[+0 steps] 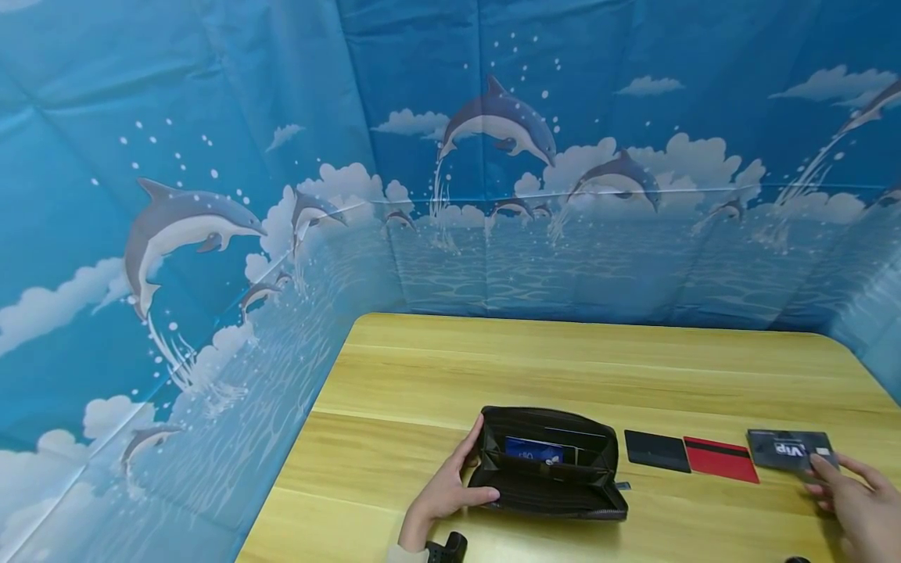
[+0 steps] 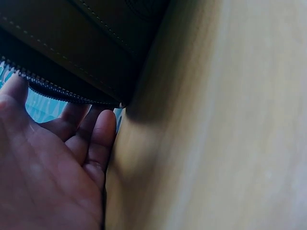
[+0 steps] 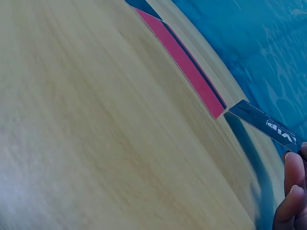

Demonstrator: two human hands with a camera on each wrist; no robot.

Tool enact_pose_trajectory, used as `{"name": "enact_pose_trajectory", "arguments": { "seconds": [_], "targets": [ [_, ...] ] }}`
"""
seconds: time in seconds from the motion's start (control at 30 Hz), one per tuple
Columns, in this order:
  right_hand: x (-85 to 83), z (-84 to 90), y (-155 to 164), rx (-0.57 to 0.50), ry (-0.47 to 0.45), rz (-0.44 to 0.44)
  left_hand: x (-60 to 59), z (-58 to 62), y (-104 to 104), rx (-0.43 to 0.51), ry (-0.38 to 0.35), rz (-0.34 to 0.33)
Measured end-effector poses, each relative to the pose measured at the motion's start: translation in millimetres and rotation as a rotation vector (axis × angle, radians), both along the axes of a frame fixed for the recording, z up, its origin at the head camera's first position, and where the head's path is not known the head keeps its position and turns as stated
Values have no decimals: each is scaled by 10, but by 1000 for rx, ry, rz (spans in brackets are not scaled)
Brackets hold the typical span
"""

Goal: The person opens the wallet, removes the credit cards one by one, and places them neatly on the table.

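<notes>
An unzipped dark long wallet (image 1: 549, 504) lies spread on the table, with a blue card (image 1: 533, 450) tucked in an inner slot. My left hand (image 1: 448, 486) grips its left end, thumb on the near edge and fingers round the far side; the zipper teeth show in the left wrist view. At the far right, my right hand (image 1: 862, 500) pinches a dark grey card (image 1: 774, 450) printed "Vip" by its right end. In the right wrist view this Vip card (image 3: 261, 120) is tilted off the table, with its shadow beneath.
Between the wallet and the Vip card lie a black card (image 1: 657, 451) and a red card (image 1: 721, 461) with a black stripe, side by side. The wooden table (image 1: 563, 352) has a curtain with dolphins (image 1: 422, 258) behind and at its sides.
</notes>
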State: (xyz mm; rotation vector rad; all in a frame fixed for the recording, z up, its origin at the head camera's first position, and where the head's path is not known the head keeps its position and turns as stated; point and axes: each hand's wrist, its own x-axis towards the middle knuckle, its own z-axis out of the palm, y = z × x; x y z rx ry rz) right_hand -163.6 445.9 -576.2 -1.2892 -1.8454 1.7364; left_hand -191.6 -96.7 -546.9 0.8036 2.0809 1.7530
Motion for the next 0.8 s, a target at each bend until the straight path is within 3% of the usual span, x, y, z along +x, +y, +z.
{"name": "enact_pose_trajectory", "arguments": {
  "seconds": [0.1, 0.2, 0.37, 0.73, 0.8],
  "targets": [
    [9, -18, 27, -18, 13, -21, 34, 112, -1, -13, -5, -8],
    [26, -39, 58, -41, 49, -25, 46, 146, -2, -24, -15, -4],
    [54, -78, 99, -67, 103, -25, 47, 138, 0, -24, -22, 5],
    [53, -127, 118, -34, 60, -49, 54, 165, 0, -23, -33, -6],
    [46, -140, 127, -10, 22, -46, 26, 63, -1, -34, -19, 12]
  ]
}}
